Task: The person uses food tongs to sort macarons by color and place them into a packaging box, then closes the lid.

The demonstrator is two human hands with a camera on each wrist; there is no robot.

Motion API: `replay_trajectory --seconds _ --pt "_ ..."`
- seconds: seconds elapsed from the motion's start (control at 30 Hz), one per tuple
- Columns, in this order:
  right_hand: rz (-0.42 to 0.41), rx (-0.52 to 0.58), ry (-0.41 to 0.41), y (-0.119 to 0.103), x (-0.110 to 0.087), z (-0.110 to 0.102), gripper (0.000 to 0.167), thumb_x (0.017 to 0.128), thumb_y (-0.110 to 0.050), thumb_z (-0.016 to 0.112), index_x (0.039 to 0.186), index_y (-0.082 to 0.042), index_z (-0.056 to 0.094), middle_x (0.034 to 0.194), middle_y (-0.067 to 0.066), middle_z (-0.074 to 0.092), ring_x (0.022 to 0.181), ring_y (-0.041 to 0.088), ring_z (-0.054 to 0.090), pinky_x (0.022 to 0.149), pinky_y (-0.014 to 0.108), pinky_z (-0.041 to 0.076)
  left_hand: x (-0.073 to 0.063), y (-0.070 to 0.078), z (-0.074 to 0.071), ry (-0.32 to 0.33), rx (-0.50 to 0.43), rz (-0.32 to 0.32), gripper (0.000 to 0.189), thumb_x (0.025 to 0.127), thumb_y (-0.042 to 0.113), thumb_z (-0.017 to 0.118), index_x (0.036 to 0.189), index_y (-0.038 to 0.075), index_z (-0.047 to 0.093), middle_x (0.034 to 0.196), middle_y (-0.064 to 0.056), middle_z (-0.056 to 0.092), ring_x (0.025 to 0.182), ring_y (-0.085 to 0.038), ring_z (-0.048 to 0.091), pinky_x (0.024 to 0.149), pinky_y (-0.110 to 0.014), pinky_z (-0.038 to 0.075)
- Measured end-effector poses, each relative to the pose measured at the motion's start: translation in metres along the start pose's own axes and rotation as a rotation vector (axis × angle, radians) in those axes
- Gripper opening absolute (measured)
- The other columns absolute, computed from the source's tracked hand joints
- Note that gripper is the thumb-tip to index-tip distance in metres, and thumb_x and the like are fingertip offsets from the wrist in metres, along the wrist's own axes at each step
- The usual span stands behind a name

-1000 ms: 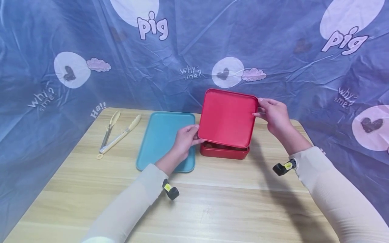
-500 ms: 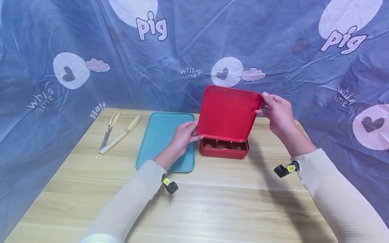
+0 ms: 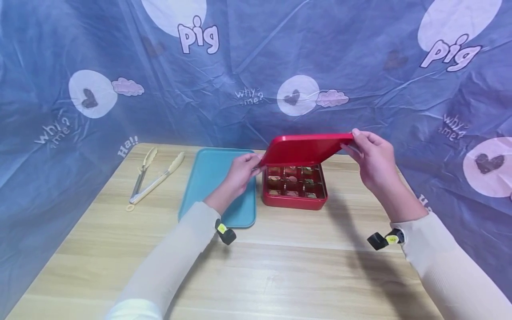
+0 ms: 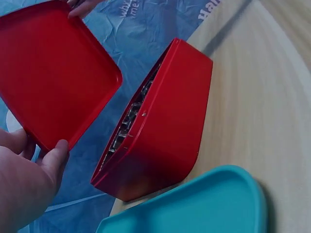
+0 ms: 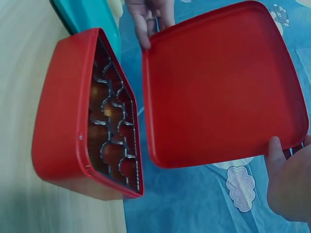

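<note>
A red square lid (image 3: 306, 150) is held tilted above a red box (image 3: 295, 203). My left hand (image 3: 241, 174) pinches the lid's left edge, thumb on one face, as the left wrist view shows. At the opposite edge my right hand (image 3: 375, 158) grips the lid near a corner. Inside the box, a divider (image 5: 111, 116) with scalloped edges splits the space into several small compartments, with small roundish things in them. The lid's rear part hides the back of the box in the head view.
A teal tray (image 3: 218, 178) lies left of the box, partly under my left forearm. Farther left, metal tongs (image 3: 154, 184) with cream tips lie spread on the wooden table (image 3: 256, 275). A blue printed cloth (image 3: 256, 53) hangs behind the table.
The lid has come up off the box and tipped flatter, uncovering the compartments. My right hand has moved slightly right, and my left hand slightly up.
</note>
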State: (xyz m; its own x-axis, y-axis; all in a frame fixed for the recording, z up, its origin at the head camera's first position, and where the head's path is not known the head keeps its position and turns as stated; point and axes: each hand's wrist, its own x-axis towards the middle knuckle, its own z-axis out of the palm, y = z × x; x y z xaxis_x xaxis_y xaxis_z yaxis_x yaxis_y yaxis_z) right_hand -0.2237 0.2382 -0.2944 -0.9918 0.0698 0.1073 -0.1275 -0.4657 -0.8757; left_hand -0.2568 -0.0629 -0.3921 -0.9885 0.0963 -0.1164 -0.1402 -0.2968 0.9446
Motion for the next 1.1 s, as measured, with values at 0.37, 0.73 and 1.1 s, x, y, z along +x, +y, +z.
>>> replay_trajectory --seconds 0.37,0.73,1.1 --pt "0.006 -0.066 -0.042 0.015 -0.028 -0.013 0.014 0.09 0.001 0.071 0.103 0.002 0.077 0.096 0.009 0.078 0.092 0.015 0.076 0.088 0.026 0.057 0.029 0.004 -0.002 0.002 0.013 0.047 0.032 0.1 0.005 0.059 0.129 -0.007 0.063 0.133 -0.025 0.062 0.123 -0.028 0.064 0.108 -0.038 0.049" --pt "0.087 -0.228 -0.031 0.044 -0.052 -0.026 0.039 0.091 -0.001 0.071 0.129 -0.002 0.065 0.11 -0.005 0.074 0.098 0.004 0.072 0.09 0.018 0.055 0.062 -0.005 0.001 0.014 0.268 0.083 0.029 0.1 0.008 0.062 0.128 0.008 0.069 0.128 -0.009 0.068 0.117 -0.021 0.065 0.104 -0.035 0.052" --pt "0.191 -0.393 0.061 0.078 -0.05 -0.045 0.069 0.094 -0.011 0.071 0.151 0.007 0.037 0.132 -0.003 0.066 0.105 -0.006 0.065 0.092 0.012 0.051 0.088 -0.017 0.011 0.017 0.431 0.117 0.029 0.101 0.007 0.058 0.128 0.009 0.07 0.131 -0.009 0.068 0.12 -0.021 0.064 0.103 -0.034 0.053"
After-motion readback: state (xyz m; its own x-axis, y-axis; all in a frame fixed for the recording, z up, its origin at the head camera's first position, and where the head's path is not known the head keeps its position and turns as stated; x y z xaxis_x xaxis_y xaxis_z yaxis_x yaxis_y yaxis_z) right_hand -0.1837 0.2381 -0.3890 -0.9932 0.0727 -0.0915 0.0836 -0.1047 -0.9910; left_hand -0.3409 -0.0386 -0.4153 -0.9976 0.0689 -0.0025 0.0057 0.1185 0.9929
